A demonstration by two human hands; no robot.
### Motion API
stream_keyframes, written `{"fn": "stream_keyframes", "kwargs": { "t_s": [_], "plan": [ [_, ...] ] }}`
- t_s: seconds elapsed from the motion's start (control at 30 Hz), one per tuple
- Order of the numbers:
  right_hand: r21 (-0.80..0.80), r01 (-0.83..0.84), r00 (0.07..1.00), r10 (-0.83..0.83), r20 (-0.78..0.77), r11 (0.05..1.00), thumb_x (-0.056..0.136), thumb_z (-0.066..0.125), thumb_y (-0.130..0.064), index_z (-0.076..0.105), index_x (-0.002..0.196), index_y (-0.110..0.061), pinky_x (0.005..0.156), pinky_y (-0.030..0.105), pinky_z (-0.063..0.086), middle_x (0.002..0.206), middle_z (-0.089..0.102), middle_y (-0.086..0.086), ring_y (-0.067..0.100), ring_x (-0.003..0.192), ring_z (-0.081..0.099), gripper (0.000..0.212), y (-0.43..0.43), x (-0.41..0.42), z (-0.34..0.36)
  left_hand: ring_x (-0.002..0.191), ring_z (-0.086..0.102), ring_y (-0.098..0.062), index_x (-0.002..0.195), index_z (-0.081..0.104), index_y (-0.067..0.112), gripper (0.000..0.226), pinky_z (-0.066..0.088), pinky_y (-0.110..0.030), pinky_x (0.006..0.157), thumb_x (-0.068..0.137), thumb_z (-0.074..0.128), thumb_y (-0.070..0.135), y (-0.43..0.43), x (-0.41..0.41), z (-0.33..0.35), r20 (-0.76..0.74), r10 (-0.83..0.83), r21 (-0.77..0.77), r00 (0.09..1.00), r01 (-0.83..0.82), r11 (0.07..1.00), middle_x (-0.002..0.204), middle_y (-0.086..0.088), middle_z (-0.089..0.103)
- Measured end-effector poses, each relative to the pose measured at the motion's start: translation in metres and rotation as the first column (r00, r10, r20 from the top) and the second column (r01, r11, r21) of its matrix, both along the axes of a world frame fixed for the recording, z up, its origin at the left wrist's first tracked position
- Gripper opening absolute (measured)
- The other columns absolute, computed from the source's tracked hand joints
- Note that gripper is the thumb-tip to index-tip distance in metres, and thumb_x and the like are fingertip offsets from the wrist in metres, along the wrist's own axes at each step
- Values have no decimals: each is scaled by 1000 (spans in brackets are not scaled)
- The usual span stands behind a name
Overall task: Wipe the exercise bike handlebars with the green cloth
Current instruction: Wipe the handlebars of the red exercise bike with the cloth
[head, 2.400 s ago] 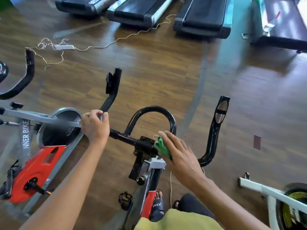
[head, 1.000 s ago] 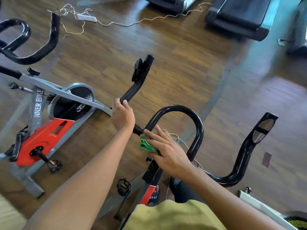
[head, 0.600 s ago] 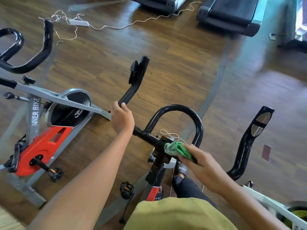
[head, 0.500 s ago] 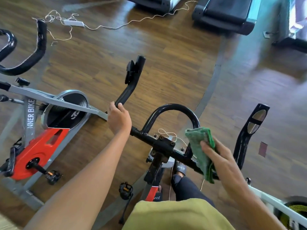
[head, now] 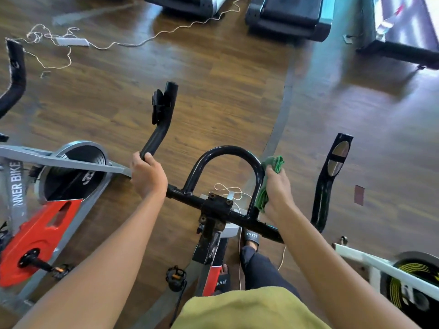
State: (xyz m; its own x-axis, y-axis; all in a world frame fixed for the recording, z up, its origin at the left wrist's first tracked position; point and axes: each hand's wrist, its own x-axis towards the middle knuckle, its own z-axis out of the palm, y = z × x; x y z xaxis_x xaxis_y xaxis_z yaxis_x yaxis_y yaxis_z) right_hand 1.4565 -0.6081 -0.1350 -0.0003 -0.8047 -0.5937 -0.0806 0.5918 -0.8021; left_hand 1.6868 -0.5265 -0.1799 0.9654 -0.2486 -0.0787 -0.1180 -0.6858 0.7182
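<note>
The black handlebars (head: 213, 205) of the exercise bike lie in front of me, with a centre loop (head: 225, 150) and two upturned ends. My left hand (head: 146, 176) grips the left bar just below its bend. My right hand (head: 276, 188) holds the green cloth (head: 270, 176) against the right leg of the centre loop. The cloth is bunched, and part of it sticks out above my fingers. The right upturned end (head: 332, 176) stands free to the right of that hand.
A red and grey spin bike (head: 47, 198) stands close on the left, a white-framed bike (head: 392, 269) at the lower right. Treadmills (head: 287, 17) line the far side. A power strip with white cord (head: 71, 41) lies on the wooden floor. My sandalled feet (head: 251, 236) are below the bars.
My right hand carried the cloth from the middle clamp out along the right bar, then up onto the right leg of the centre loop. My left hand kept its grip on the left bar.
</note>
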Motion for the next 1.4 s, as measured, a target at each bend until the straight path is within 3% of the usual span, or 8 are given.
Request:
{"fn": "stream_keyframes", "kwargs": {
  "t_s": [0.27, 0.43, 0.57, 0.67, 0.87, 1.07, 1.13, 1.4],
  "plan": [
    [16, -229, 966, 229, -122, 973, 107, 33, -31, 43, 124, -21, 78, 36, 43, 90, 53, 2, 16, 77, 49, 22, 34, -17, -8, 116, 56, -40, 138, 46, 9, 43, 44, -49, 92, 103, 32, 31, -1, -1, 1, -12, 22, 7, 1000, -21, 1000, 137, -15, 54],
    [-82, -272, 948, 252, -194, 959, 106, 33, -36, 41, 138, -20, 94, 38, 40, 116, 55, 0, 20, 105, 52, 36, -2, -1, -12, 119, 54, -38, 140, 45, 10, 43, 44, -48, 93, 104, 32, 31, -1, -1, 2, -10, 16, 3, 1000, -16, 1000, 138, -14, 52],
    [38, -332, 926, 333, -177, 943, 105, 33, -42, 44, 126, -29, 100, 51, 47, 109, 61, 6, 30, 104, 60, 27, 19, -22, -17, 117, 56, -35, 138, 46, 11, 42, 44, -47, 92, 104, 32, 31, -1, 0, -1, -3, 28, -11, 1000, -28, 1000, 135, -12, 55],
    [-16, -433, 867, 411, -283, 901, 105, 35, -42, 47, 133, -19, 97, 42, 45, 118, 60, 9, 28, 108, 57, 38, -19, -8, -11, 115, 57, -32, 133, 50, 10, 40, 43, -42, 89, 103, 33, 30, -1, 0, -3, 14, 17, -23, 1000, -17, 1000, 131, -11, 59],
    [95, -940, 216, 786, -579, 328, 100, 45, -38, 61, 94, -16, 74, 33, 37, 96, 62, 9, 27, 88, 56, 28, -95, 77, 16, 113, 56, -30, 127, 53, 4, 38, 34, -28, 82, 102, 36, 26, -3, 3, -3, -4, 28, -42, 1000, -28, 999, 128, -14, 58],
    [236, -892, -441, 634, -635, -384, 88, 40, -44, 55, 72, -18, 71, 34, 43, 76, 59, -1, 20, 72, 55, 34, -31, 153, 19, 114, 54, -30, 128, 54, 6, 37, 34, -30, 82, 102, 38, 27, -2, 4, -3, 19, 38, -5, 999, -38, 999, 127, -13, 59],
    [258, -838, -523, 571, -633, -481, 88, 39, -46, 53, 69, -18, 71, 36, 43, 72, 57, 0, 19, 66, 51, 36, -22, 156, 16, 115, 54, -30, 130, 53, 8, 38, 36, -32, 84, 103, 38, 29, -2, 5, -1, 14, 45, 14, 999, -45, 999, 129, -11, 58],
    [238, -808, -541, 521, -660, -538, 95, 38, -44, 51, 71, -22, 63, 33, 37, 73, 55, -5, 17, 70, 52, 35, -30, 152, 20, 106, 58, -30, 123, 56, 8, 34, 33, -29, 76, 102, 39, 29, -2, 5, -5, 6, 56, 3, 998, -56, 998, 119, -11, 62]
  ]
}}
